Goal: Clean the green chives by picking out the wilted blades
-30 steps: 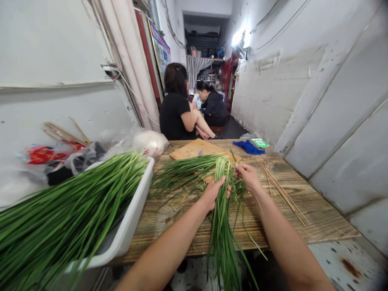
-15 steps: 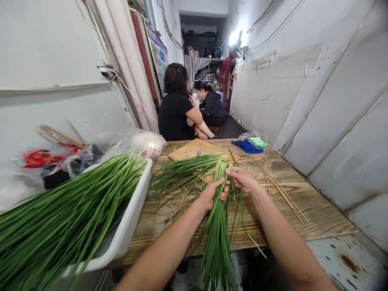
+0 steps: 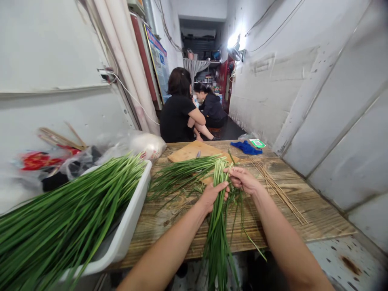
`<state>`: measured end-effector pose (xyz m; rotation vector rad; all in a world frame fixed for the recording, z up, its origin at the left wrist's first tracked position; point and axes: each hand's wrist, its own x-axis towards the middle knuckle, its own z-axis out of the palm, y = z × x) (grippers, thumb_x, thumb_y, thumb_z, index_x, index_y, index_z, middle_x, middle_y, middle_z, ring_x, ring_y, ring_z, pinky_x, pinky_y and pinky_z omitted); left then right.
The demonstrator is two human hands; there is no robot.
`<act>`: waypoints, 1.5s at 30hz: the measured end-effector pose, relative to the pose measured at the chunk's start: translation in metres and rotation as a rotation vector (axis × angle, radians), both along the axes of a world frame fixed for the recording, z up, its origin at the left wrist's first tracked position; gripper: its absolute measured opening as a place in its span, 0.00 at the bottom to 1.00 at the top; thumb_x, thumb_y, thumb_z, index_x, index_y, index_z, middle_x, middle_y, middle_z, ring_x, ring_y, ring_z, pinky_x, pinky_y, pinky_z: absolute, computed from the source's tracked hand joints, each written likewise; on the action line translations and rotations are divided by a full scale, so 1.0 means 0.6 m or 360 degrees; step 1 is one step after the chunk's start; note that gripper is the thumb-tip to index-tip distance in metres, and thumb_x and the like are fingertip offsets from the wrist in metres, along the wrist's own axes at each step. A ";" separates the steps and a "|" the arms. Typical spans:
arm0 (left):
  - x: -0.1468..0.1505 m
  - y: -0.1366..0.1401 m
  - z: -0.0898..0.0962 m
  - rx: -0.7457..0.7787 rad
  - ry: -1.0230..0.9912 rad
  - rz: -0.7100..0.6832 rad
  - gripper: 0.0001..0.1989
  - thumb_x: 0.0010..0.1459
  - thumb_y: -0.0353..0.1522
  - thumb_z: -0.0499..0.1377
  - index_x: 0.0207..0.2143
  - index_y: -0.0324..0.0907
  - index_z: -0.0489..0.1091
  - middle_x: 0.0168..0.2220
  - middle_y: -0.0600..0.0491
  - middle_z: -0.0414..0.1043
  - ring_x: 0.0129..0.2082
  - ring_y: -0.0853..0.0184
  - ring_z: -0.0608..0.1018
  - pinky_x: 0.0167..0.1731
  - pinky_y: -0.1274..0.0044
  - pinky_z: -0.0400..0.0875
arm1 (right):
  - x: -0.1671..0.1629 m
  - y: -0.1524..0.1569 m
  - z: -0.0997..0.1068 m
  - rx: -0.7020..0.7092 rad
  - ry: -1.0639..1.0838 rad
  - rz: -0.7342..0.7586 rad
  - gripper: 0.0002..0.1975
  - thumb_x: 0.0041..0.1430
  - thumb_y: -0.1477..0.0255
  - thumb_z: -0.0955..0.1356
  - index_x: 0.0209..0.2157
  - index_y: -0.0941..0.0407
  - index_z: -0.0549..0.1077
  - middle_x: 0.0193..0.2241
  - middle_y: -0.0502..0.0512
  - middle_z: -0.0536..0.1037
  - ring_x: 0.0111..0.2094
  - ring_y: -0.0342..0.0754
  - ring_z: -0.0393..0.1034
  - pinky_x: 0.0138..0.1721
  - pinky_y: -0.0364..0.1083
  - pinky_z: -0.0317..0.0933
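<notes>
A bunch of garlic chives (image 3: 218, 226) is gripped by my left hand (image 3: 214, 195), its pale stem ends pointing away from me and its green leaves hanging over the table's near edge. My right hand (image 3: 242, 180) is closed at the stem ends, thumb and fingers pinching a thin strand at the bunch's right side. Behind the bunch, a pile of chives (image 3: 188, 169) lies across a wooden cutting board (image 3: 189, 150). Loose green scraps lie under and around my hands. Part of a knife (image 3: 198, 154) shows on the board, mostly covered by the pile.
A white plastic bin (image 3: 133, 218) heaped with long chives stands at the left, beside plastic bags (image 3: 145, 146). Thin sticks (image 3: 279, 190) lie on the wooden table (image 3: 321, 210) at the right. Farther back are a blue cloth (image 3: 247, 147) and a QR-code card (image 3: 257, 143). Two people sit beyond.
My left hand keeps its hold while the hanging leaves have shifted a little right. My right hand has moved slightly at the stem ends. The nearer seated person has turned their head away.
</notes>
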<state>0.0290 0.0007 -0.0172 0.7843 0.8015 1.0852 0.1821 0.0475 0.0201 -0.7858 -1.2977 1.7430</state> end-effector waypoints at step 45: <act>0.001 -0.003 0.014 0.0135 0.0257 0.0193 0.16 0.42 0.40 0.67 0.22 0.37 0.67 0.17 0.55 0.68 0.12 0.76 0.66 0.13 0.82 0.57 | -0.002 0.041 -0.030 -0.0032 0.0146 -0.0852 0.22 0.35 0.59 0.77 0.18 0.55 0.63 0.13 0.43 0.60 0.11 0.33 0.41 0.09 0.39 0.37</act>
